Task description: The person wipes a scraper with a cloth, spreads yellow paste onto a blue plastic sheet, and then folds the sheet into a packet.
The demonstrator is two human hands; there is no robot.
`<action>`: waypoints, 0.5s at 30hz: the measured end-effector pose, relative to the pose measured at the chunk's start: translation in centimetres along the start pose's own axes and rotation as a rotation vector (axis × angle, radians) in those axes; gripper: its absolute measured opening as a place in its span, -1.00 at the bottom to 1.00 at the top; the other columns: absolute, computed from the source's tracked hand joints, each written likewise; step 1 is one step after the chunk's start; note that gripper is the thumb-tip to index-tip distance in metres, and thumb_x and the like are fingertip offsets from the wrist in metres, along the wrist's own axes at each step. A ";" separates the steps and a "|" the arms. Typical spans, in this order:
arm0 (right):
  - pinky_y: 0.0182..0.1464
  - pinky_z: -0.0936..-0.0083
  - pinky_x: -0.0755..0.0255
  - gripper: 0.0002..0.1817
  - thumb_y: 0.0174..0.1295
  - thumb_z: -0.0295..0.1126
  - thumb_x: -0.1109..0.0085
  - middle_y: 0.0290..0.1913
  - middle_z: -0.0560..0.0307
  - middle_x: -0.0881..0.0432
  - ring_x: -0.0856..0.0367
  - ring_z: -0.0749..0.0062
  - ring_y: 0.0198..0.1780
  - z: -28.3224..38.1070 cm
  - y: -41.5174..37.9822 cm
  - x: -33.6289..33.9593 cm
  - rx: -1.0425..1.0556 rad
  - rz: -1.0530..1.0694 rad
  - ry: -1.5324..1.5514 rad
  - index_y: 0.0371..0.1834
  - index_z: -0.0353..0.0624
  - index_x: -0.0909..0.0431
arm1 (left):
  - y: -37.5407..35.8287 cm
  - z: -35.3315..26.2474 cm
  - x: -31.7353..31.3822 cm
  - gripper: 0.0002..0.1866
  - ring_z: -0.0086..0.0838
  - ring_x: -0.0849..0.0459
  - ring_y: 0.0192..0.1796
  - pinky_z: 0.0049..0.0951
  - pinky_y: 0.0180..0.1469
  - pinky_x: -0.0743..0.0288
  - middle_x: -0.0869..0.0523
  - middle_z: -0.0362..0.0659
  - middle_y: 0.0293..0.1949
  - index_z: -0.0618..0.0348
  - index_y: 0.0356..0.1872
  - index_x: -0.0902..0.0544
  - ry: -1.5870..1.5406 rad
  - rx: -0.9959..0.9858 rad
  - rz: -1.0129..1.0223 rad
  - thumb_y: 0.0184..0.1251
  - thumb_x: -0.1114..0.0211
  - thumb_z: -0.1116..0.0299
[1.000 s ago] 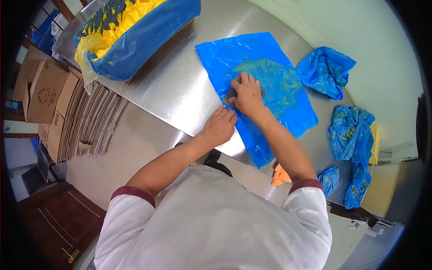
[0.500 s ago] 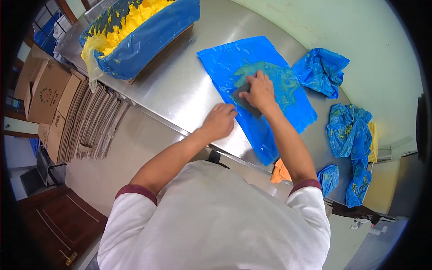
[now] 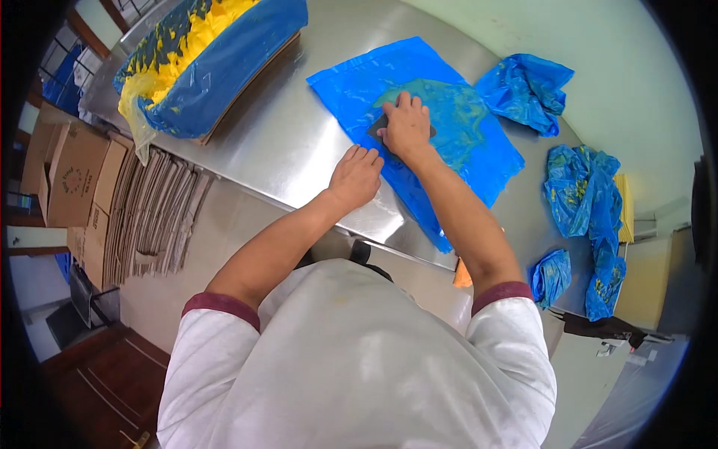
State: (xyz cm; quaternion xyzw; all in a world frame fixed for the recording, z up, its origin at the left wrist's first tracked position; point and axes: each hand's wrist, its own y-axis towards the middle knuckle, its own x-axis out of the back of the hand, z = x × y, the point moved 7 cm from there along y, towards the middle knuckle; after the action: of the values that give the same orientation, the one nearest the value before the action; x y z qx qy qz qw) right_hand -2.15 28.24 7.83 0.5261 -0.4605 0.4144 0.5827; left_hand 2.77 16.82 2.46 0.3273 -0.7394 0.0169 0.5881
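Observation:
A blue plastic bag (image 3: 493,168) lies flat on the steel table, its middle smeared with a greenish-yellow film (image 3: 452,108). My right hand (image 3: 407,129) is closed on a dark flat scraper (image 3: 376,132) and presses it against the smeared part. Only the scraper's ends show past my fingers. My left hand (image 3: 357,177) is at the bag's left edge with its fingers curled over; the fingertips seem to hold that edge, though the thumb is hidden.
At the upper left stands a blue-lined box (image 3: 247,67) of soft yellow paste (image 3: 196,45). Crumpled blue bags (image 3: 523,88) lie along the wall side and right end of the table (image 3: 288,142). Flattened cartons (image 3: 161,209) are stacked at the left. An orange cloth (image 3: 463,275) is at the front edge.
My right hand has slid the scraper slightly up and left in view. My left hand has shifted up along the bag's edge. The whole view has also moved a little.

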 end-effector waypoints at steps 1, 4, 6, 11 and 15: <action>0.05 0.13 -0.40 -0.55 -0.14 -0.34 -0.57 0.01 -0.01 -0.51 -0.49 0.02 0.09 -0.4 -0.6 0.8 0.006 -0.016 0.020 -0.11 -0.05 -0.66 | -0.1 -0.3 -0.2 -0.75 -0.16 -0.57 -0.01 -0.16 0.25 -0.35 -0.60 -0.06 -0.19 0.22 -0.23 -0.63 0.026 0.002 0.009 0.03 -0.34 0.38; 0.01 0.10 -0.47 -0.62 -0.06 -0.44 -0.48 -0.02 -0.05 -0.53 -0.56 -0.04 0.03 -2.8 -2.4 4.2 0.016 -0.016 0.151 -0.11 -0.07 -0.66 | -1.5 -2.7 -0.3 -0.72 -0.15 -0.57 0.02 -0.10 0.29 -0.34 -0.61 -0.03 -0.15 0.27 -0.19 -0.64 0.003 -0.031 0.004 0.05 -0.32 0.38; 0.00 0.08 -0.50 -0.65 -0.01 -0.51 -0.40 -0.03 -0.08 -0.54 -0.60 -0.08 0.00 -3.7 -4.5 6.5 0.023 0.047 0.202 -0.10 -0.08 -0.65 | -3.0 -4.3 -0.5 -0.68 -0.13 -0.55 0.08 -0.07 0.33 -0.31 -0.61 0.00 -0.07 0.29 -0.12 -0.64 -0.073 -0.052 0.018 0.08 -0.30 0.36; 0.01 0.08 -0.52 -0.63 0.02 -0.62 -0.29 -0.06 -0.10 -0.56 -0.62 -0.13 -0.04 -2.9 -9.7 7.5 0.026 0.259 0.223 -0.05 -0.09 -0.61 | -4.2 -6.7 0.0 -0.52 -0.08 -0.44 0.35 -0.02 0.44 -0.21 -0.54 0.09 0.21 0.24 0.17 -0.58 -0.202 -0.088 -0.008 0.25 -0.28 0.25; -0.02 0.12 -0.48 -0.59 0.00 -0.52 -0.42 -0.03 -0.08 -0.53 -0.60 -0.07 -0.02 -3.7 -10.1 4.0 -0.055 0.245 0.253 -0.03 -0.10 -0.59 | -5.1 -5.8 -1.0 -0.49 -0.09 -0.37 0.42 0.07 0.48 -0.11 -0.50 0.03 0.29 0.10 0.26 -0.55 -0.149 -0.022 0.039 0.32 -0.27 0.16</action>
State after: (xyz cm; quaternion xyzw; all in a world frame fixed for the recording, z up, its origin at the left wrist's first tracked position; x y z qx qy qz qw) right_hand 8.94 30.86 9.32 0.3935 -0.4552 0.5325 0.5953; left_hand 10.41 15.71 1.52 0.3067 -0.7874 -0.0043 0.5347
